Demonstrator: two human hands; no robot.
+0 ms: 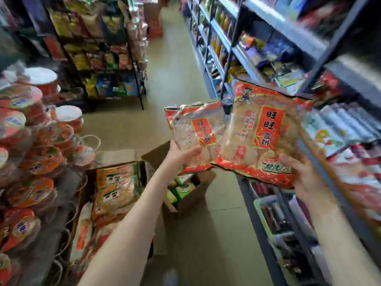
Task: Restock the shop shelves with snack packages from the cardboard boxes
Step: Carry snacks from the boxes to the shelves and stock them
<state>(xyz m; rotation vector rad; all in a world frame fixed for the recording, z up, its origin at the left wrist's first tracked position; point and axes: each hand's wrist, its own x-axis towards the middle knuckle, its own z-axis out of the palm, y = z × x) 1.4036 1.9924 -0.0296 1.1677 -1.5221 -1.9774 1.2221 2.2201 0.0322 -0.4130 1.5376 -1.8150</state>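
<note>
1. Stock in hand: we are holding up two red snack packages, the left package (195,129) and the right package (263,133), above the floor (177,65) of the aisle and near the shelves (288,40) on our right.
2. We are gripping the left package at its lower edge with the left hand (183,154); the thumb is lying on the front face and the fingers are curling behind the wrapper.
3. We are gripping the right package at its lower right corner with the right hand (303,172), thumb on the front face, fingers behind.
4. Both packages are facing us with the printed side. The right package is leaning slightly, and its left edge is overlapping the right edge of the left package.
5. Below our left forearm, the first cardboard box (115,182) is standing open on the floor and is holding orange-labelled packages.
6. Just beside it, under the held packages, the second cardboard box (191,195) is standing open and is holding green packages.
7. The shelves are carrying packaged goods on several levels; we cannot read the labels, since that area is blurring.
8. On our left, red tubs (31,124) with round lids are standing in a stack.
9. Across the aisle, a wire rack (99,58) is displaying bags of snacks.
</note>
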